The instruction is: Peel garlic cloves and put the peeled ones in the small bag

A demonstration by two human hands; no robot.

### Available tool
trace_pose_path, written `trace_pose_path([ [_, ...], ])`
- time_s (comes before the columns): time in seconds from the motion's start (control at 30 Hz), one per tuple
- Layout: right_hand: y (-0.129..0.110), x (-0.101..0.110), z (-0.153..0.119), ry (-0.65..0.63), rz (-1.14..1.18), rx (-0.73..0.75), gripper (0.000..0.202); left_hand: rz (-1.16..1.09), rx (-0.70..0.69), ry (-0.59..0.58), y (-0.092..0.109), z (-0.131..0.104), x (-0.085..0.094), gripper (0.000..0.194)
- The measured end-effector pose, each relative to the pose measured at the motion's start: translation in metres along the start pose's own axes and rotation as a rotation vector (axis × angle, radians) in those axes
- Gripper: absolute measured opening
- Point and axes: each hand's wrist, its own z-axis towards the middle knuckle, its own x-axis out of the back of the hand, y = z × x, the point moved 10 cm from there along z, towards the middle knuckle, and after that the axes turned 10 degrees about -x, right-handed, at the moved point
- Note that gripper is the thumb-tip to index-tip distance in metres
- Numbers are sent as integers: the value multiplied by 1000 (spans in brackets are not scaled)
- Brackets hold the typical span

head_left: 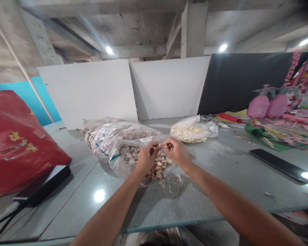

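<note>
My left hand (146, 157) and my right hand (178, 152) meet over the mouth of a clear plastic bag (118, 159). Their fingertips pinch a small pale garlic clove (161, 145) between them. Below the fingers lies a pile of unpeeled garlic cloves (157, 168), brownish, spilling from the bag onto the table. Bits of papery garlic skin (162, 182) are scattered in front. Beyond my right hand, a second clear bag (188, 133) holds pale peeled cloves.
The grey table (207, 191) carries a red bag (20, 147) and a black device with cables (45, 184) on the left. A dark phone (279, 165), pink spray bottles (258, 106) and coloured scraps (279, 136) are on the right. White boards (92, 92) stand behind.
</note>
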Motion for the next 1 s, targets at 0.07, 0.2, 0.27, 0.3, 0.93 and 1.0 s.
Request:
trace_pose_path([
  [0.07,-1,2,0,2,-1,0,10,-88,57,24,-5,-1,-1,28],
  [0.2,-1,5,1,19,-9,16,10,-329,157,115,-13,-2,-2,26],
  [0.27,-2,8,2,34,-20,37,11,-471,209,151,-18,-3,-5,25],
  [0.3,-3,9,3,38,-31,52,13,-518,222,154,-19,-2,-7,25],
  [0.93,-9,-2,-1,-69,103,73,25,99,-15,-42,3,0,-4,26],
  [1.0,-8,-3,0,-72,95,63,24,144,-50,-55,5,0,-5,25],
])
